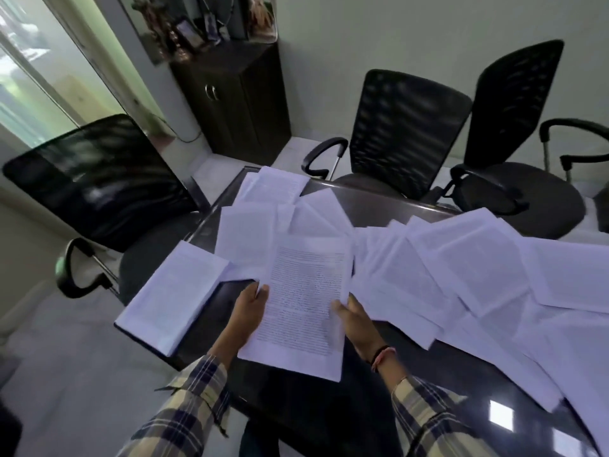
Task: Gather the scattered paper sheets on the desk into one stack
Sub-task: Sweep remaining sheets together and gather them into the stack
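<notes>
far left, a thick stack (171, 296) sits on the desk (412, 384) corner. left hand (245, 313) grips the printed sheet (301, 308) at its left edge, thumb curled on top. right hand (357, 321) holds the right edge, fingers blurred, sheet between both hands. scattered sheets (478, 278) fan out rightward.

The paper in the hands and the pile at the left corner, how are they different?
The held sheet is thin, gripped by the left hand and right hand; the corner pile is thick and untouched. The sheet's print shows darker; the pile's looks faint. Both are white and printed.
</notes>
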Available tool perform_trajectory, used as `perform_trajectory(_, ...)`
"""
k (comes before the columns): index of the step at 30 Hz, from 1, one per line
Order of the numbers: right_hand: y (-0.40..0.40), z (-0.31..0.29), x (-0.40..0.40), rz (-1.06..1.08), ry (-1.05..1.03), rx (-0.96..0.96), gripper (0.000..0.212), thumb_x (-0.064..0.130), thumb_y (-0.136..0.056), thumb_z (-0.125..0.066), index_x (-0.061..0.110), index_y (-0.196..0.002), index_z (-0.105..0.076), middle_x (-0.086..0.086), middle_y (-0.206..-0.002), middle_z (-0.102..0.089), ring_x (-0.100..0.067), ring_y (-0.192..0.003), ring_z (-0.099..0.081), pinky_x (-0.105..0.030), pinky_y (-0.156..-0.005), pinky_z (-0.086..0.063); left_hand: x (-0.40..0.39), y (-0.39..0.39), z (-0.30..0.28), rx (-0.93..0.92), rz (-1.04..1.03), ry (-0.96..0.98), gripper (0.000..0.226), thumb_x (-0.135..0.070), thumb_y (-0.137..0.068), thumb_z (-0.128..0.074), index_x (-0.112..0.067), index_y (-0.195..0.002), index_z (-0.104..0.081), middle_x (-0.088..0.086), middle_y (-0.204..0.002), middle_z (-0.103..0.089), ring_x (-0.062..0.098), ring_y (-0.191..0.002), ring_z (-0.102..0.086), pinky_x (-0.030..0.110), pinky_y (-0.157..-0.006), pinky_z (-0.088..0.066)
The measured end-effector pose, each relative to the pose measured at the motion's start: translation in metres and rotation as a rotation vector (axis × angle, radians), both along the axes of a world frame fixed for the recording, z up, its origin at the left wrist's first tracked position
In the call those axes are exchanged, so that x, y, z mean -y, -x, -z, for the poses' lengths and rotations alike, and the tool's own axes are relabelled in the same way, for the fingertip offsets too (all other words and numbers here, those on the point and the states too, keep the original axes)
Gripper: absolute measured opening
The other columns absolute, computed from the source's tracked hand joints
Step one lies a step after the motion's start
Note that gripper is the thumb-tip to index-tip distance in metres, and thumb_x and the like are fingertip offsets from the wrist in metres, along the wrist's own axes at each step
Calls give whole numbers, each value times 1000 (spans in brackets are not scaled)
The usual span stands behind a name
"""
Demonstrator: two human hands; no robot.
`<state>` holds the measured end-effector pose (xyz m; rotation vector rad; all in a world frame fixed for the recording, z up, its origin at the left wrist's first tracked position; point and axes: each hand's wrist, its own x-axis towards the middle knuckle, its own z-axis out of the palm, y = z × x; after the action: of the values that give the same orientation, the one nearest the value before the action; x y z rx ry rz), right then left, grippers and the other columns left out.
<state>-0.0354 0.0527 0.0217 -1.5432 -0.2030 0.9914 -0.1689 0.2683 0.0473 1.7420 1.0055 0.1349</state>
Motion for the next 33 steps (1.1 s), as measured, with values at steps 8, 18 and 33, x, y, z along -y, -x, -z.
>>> perform_trajectory(8, 87, 23, -235, -83, 288, -35, 25, 13, -103, -50, -1, -106, -71, -23, -99, -74, -19, -67, -64, -30, -54, -54, -253, 68, 26, -262, 31, -176, 48, -16, -99, -60, -20, -61, -31, -7, -57, -33, 17, -59, -35, 36, -57, -25)
perform_trajectory(18, 166, 51, -364, -31, 474, -121, 13, 8, -98, -64, 3, -91, -74, -13, -98, -75, -33, -82, -76, -47, -73, -65, -378, 134, 59, -444, 52, -174, 13, -18, -98, -65, -7, -93, -68, 8, -80, -66, 19, -66, -58, 31, -58, -42)
perform_trajectory(33, 183, 98, -382, 17, 773, 110, 24, 23, -91, -70, 20, -73, -55, -10, -86, -74, -28, -71, -75, -44, -72, -64, -393, 146, 93, -373, 127, -282, 32, -19, -98, -69, -9, -128, -71, 6, -119, -64, 16, -97, -52, 30, -87, -43)
